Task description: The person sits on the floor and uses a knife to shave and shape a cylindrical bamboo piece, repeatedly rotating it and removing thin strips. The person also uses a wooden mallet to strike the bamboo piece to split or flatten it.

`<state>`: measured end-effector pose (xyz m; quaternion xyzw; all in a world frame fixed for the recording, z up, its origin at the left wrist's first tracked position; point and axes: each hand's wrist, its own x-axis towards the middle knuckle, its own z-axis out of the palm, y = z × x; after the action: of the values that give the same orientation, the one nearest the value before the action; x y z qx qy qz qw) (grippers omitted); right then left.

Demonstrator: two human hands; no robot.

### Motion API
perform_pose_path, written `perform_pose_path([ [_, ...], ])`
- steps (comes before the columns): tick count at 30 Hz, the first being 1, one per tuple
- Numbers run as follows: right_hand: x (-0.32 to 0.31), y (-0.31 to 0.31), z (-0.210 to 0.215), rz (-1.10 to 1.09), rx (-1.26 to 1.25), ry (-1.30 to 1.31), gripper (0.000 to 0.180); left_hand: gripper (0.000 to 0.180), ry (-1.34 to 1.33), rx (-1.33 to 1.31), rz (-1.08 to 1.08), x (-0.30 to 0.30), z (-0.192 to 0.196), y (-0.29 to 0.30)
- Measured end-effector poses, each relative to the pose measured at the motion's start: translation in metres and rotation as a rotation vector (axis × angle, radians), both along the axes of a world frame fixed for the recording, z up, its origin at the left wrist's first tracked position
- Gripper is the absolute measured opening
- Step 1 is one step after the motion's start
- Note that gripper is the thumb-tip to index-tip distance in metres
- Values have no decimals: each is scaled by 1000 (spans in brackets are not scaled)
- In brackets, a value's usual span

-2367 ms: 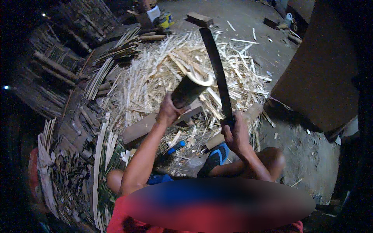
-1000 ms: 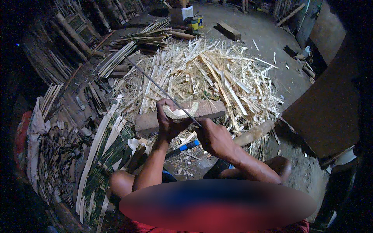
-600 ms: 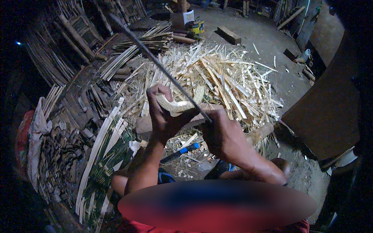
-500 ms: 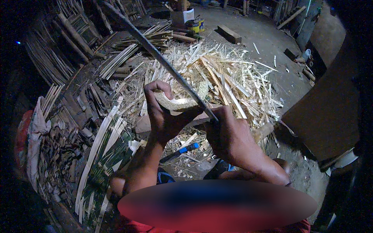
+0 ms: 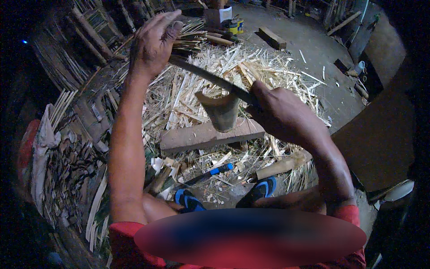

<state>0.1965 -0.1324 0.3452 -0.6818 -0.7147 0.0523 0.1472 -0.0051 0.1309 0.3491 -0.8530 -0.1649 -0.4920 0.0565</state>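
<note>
- At far left, stacked bamboo strips [image 5: 67,148] lie in a dim heap beside my left forearm.
- My left hand [image 5: 150,42] is raised high, fingers spread and pressing flat on the far end of the long dark blade [image 5: 210,78]; it is not wrapped around it.
- I see the blade run from that hand down and to the right, resting across the top rim of the bamboo section [image 5: 222,112].
- That bamboo section stands upright on the wooden block [image 5: 206,134], between my two hands and below the blade.
- My right hand [image 5: 280,112] is clenched tight on the blade's handle end, just beside the bamboo section's right side.
- Behind the block spreads a pile of pale bamboo splinters [image 5: 251,67].
- Below it, a blue-handled tool [image 5: 210,172] lies on the ground near my blue sandals [image 5: 262,188].
</note>
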Motion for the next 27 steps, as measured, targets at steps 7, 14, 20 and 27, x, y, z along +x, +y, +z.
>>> perform_pose_path([
  [7,8,68,-249,-133,-333,71,39,44,600,-389,257,-1,-211,13],
  [14,3,93,-318,-271,-208,190,34,50,430,-279,81,-11,-148,-33],
  [20,-33,91,-294,-123,-150,531,39,44,174,-465,183,-31,-153,-57],
  [27,-94,63,-304,-469,12,515,33,32,51,-360,116,-13,-170,-97],
])
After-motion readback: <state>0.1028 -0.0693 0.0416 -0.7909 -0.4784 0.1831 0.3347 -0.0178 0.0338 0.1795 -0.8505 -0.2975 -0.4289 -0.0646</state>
